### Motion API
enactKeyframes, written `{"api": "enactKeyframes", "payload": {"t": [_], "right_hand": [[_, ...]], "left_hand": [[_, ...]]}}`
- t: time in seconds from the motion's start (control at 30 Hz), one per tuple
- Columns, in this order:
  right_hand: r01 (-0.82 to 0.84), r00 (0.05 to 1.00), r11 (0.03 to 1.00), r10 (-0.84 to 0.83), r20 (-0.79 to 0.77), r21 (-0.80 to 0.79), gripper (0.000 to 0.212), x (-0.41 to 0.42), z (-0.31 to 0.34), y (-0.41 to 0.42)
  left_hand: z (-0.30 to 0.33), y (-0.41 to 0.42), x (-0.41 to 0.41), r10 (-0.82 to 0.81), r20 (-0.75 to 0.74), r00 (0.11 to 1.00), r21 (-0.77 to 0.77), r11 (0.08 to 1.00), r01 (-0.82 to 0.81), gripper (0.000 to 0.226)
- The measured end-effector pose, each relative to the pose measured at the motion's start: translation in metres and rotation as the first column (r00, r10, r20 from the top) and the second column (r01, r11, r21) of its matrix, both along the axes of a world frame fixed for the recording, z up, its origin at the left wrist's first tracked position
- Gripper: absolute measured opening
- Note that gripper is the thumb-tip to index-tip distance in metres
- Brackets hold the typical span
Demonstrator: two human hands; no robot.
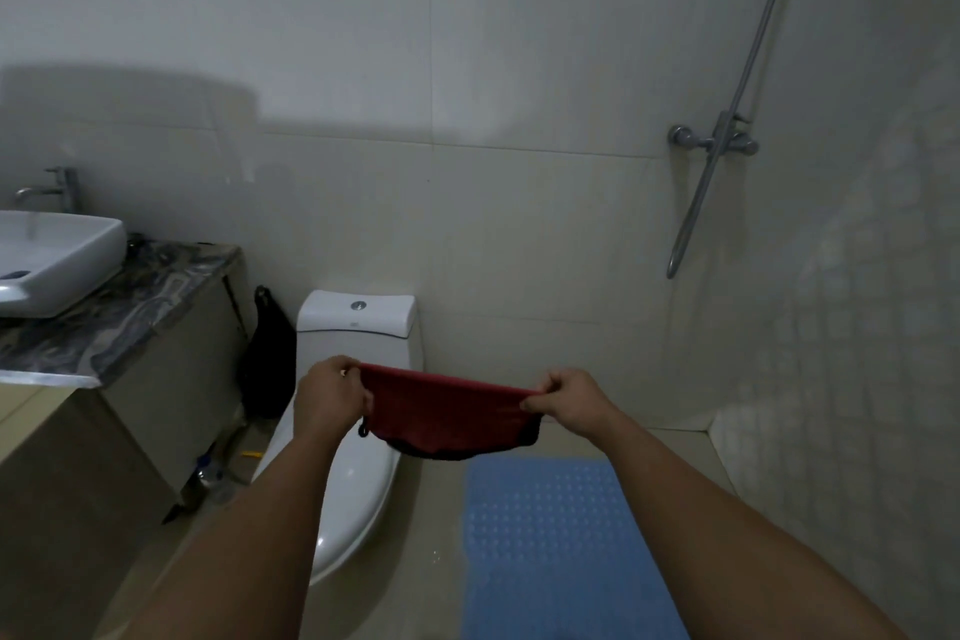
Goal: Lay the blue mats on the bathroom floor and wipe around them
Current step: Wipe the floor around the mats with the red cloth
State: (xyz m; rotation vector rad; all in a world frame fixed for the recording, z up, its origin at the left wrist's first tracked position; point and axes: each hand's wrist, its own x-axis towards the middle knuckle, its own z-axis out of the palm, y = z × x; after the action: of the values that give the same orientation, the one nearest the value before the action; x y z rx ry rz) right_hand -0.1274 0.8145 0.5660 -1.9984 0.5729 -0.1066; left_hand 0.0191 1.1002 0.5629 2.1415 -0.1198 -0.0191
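A red cloth (pixel 447 411) with a dark edge hangs stretched between my two hands, out in front of me above the toilet. My left hand (pixel 327 395) pinches its left top corner and my right hand (pixel 569 398) pinches its right top corner. A blue studded mat (pixel 556 541) lies flat on the beige floor to the right of the toilet, running toward me past the bottom of the view. My right forearm covers part of the mat's right side.
A white toilet (pixel 358 473) with its lid down stands centre left. A black bag (pixel 270 359) hangs beside a cabinet with a marble top (pixel 119 317) and white basin (pixel 52 260). A shower mixer and hose (pixel 717 140) are on the right wall.
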Motion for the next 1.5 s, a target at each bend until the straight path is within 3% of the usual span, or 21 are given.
{"api": "enactKeyframes", "payload": {"t": [0.07, 0.13, 0.2, 0.3, 0.4, 0.5, 0.6, 0.7, 0.83, 1.07, 1.23, 1.37, 1.5], "right_hand": [[-0.02, 0.998, 0.997, 0.015, 0.062, 0.068, 0.026, 0.005, 0.017, 0.014], [-0.062, 0.993, 0.987, 0.046, 0.11, 0.148, 0.021, 0.011, 0.032, 0.026], [-0.138, 0.988, 0.977, 0.125, 0.087, 0.162, 0.031, 0.016, 0.048, 0.037], [-0.233, 0.972, 0.959, 0.227, 0.055, 0.159, 0.038, 0.021, 0.069, 0.052], [-0.265, 0.959, 0.95, 0.241, 0.149, 0.167, 0.036, 0.027, 0.079, 0.058], [-0.218, 0.943, 0.953, 0.15, 0.296, 0.211, 0.032, 0.031, 0.084, 0.057], [-0.087, 0.933, 0.976, 0.009, 0.36, 0.201, 0.031, 0.032, 0.081, 0.049], [-0.033, 0.944, 0.958, -0.064, 0.324, 0.285, 0.048, 0.03, 0.076, 0.038], [-0.055, 0.953, 0.948, -0.043, 0.299, 0.314, 0.027, 0.024, 0.069, 0.022], [-0.084, 0.973, 0.91, -0.013, 0.231, 0.406, 0.01, 0.018, 0.057, -0.007], [-0.079, 0.977, 0.87, -0.03, 0.212, 0.487, 0.011, 0.022, 0.043, -0.036], [-0.079, 0.98, 0.802, -0.045, 0.192, 0.592, 0.012, 0.03, 0.032, -0.067], [-0.094, 0.991, 0.79, 0.014, 0.136, 0.606, 0.015, 0.04, 0.021, -0.099]], "left_hand": [[0.014, -0.013, -0.004, 0.128, -0.212, 0.969, -0.302, 0.934, -0.19, 0.024], [0.025, -0.02, -0.004, 0.203, -0.262, 0.944, -0.399, 0.867, -0.297, 0.019], [0.034, -0.025, 0.0, 0.206, -0.22, 0.953, -0.43, 0.857, -0.285, 0.016], [0.048, -0.038, 0.003, 0.035, -0.199, 0.979, -0.475, 0.871, -0.128, 0.034], [0.068, -0.056, -0.01, -0.259, -0.247, 0.934, -0.595, 0.801, 0.065, 0.05], [0.082, -0.067, -0.023, -0.44, -0.24, 0.866, -0.575, 0.783, 0.239, 0.029], [0.084, -0.076, -0.029, -0.501, -0.211, 0.84, -0.563, 0.764, 0.314, 0.008], [0.086, -0.081, -0.03, -0.524, -0.2, 0.828, -0.533, 0.767, 0.357, 0.009], [0.089, -0.089, -0.035, -0.516, -0.181, 0.837, -0.509, 0.778, 0.369, 0.01], [0.075, -0.104, -0.05, -0.534, -0.112, 0.838, -0.474, 0.77, 0.427, 0.012], [0.053, -0.118, -0.05, -0.511, 0.003, 0.859, -0.238, 0.834, 0.497, 0.007], [0.027, -0.134, -0.056, -0.534, -0.031, 0.845, -0.032, 0.846, 0.533, 0.024], [0.002, -0.157, -0.051, -0.47, -0.038, 0.882, 0.036, 0.881, 0.472, 0.005]]}}
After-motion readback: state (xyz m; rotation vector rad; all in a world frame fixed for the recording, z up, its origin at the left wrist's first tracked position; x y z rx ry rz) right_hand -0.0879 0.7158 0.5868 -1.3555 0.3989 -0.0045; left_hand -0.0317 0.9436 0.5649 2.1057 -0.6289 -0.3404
